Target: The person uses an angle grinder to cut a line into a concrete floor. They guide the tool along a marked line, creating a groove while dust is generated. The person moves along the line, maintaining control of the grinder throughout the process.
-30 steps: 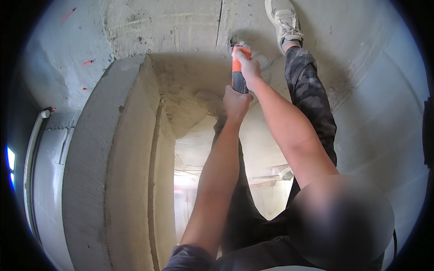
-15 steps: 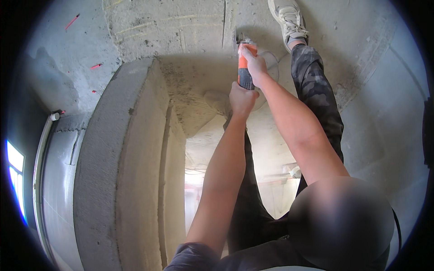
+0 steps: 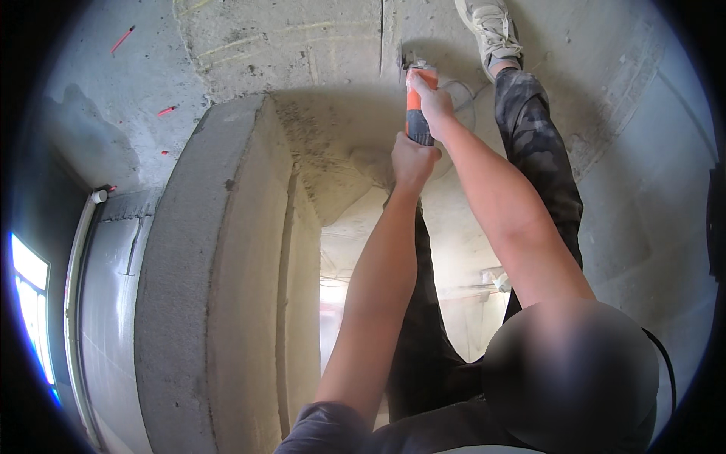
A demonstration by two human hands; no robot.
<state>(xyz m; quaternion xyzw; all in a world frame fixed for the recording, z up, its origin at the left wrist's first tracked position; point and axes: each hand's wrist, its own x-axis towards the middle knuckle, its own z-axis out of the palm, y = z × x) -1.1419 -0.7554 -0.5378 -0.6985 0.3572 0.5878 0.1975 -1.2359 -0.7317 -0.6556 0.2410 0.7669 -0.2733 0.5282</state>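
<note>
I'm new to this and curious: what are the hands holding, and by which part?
An orange and black power tool: the right hand grips its orange front part, the left hand its dark rear end.

The place is being identified as an unfinished building interior. This is being indicated by yellow-marked bare concrete (image 3: 333, 57), a raw, unpainted concrete block (image 3: 181, 265), an exposed pale pipe (image 3: 74, 272) near a window (image 3: 30, 310), and an orange-and-black power tool (image 3: 418, 121) that is being held.
</note>
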